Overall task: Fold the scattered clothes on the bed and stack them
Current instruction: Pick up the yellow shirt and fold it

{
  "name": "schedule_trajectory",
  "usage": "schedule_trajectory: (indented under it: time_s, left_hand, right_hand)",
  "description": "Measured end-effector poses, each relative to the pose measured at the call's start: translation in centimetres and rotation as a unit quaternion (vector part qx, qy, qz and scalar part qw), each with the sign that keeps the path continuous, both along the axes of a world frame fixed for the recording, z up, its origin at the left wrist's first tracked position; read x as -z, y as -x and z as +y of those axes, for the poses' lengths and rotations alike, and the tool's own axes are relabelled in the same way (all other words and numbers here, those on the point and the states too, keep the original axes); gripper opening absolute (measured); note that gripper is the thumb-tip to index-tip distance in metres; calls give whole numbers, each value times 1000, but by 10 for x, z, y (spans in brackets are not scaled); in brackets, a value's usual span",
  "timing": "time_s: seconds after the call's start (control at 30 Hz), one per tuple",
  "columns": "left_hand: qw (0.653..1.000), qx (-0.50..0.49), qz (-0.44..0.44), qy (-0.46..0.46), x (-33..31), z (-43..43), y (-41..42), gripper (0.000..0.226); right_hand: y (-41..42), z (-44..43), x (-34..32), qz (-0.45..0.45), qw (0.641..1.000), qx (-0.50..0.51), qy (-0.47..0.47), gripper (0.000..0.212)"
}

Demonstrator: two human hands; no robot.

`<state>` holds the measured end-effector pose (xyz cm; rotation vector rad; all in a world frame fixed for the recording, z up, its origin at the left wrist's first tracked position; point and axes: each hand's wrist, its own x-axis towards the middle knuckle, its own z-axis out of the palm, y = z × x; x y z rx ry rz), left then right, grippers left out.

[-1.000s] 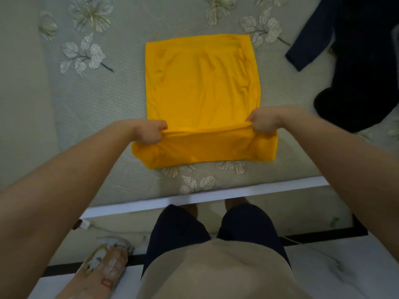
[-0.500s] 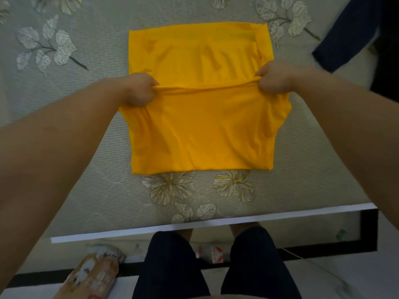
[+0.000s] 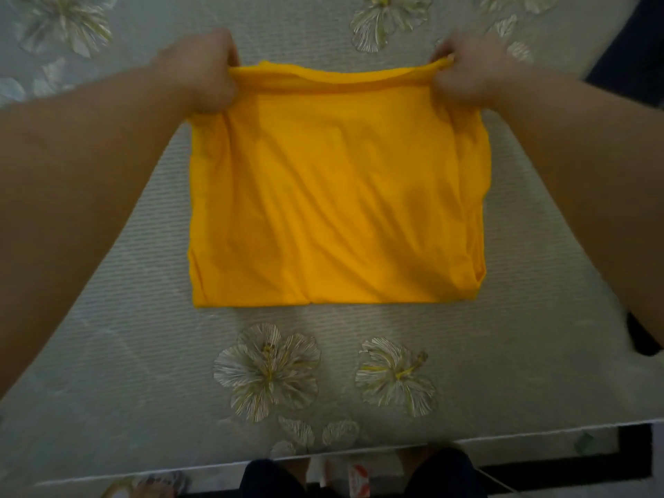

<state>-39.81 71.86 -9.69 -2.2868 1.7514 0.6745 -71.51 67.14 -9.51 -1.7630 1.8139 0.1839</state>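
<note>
An orange-yellow garment (image 3: 337,195) lies folded in half on the grey flowered bed (image 3: 143,372), a near-square block with its fold toward me. My left hand (image 3: 204,71) grips the far left corner of its top layer. My right hand (image 3: 467,71) pinches the far right corner. Both hands hold that edge at the far side of the garment, slightly bunched between them.
A dark navy garment (image 3: 628,48) shows at the upper right edge, and another dark patch (image 3: 645,336) at the right. The bed's white front edge (image 3: 323,458) runs below, with my legs and the floor beyond it.
Both hands carried the near edge of the orange-yellow garment away from me, up and over, to its far edge, folding it in half. The view moved closer over the bed.
</note>
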Motion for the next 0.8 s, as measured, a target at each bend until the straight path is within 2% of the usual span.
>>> schedule_trajectory:
  time_s: [0.1, 0.17, 0.2, 0.27, 0.33, 0.4, 0.47, 0.57, 0.7, 0.8]
  left_hand:
    - [987, -35, -30, 153, 11, 34, 20, 62]
    - [982, 5, -39, 185, 20, 69, 40, 64]
    - [981, 48, -42, 180, 26, 83, 47, 64]
    - [978, 121, -60, 156, 42, 103, 55, 65]
    - [985, 90, -64, 134, 61, 108, 49, 71]
    - [989, 38, -61, 128, 76, 109, 38, 75]
    - [988, 35, -66, 136, 84, 111, 34, 75]
    - [989, 43, -59, 125, 81, 113, 35, 75]
    - [987, 30, -81, 138, 62, 116, 53, 72]
    - [982, 55, -77, 161, 58, 152, 84, 69]
  right_hand:
    - [1, 33, 24, -43, 981, 0, 187, 56]
    - [-3, 74, 36, -16, 956, -47, 288, 54]
    - [-9, 89, 39, -13, 949, -72, 306, 53]
    - [-16, 108, 45, 12, 947, -146, 286, 53]
    - [-5, 115, 64, 67, 950, -174, 252, 64]
    - [14, 111, 77, 87, 963, -131, 221, 74]
    - [23, 104, 89, 94, 966, -100, 219, 78]
    - [20, 105, 84, 89, 970, -112, 197, 78]
    - [13, 122, 56, 62, 955, -98, 273, 69]
    - [20, 167, 50, 39, 940, -147, 305, 66]
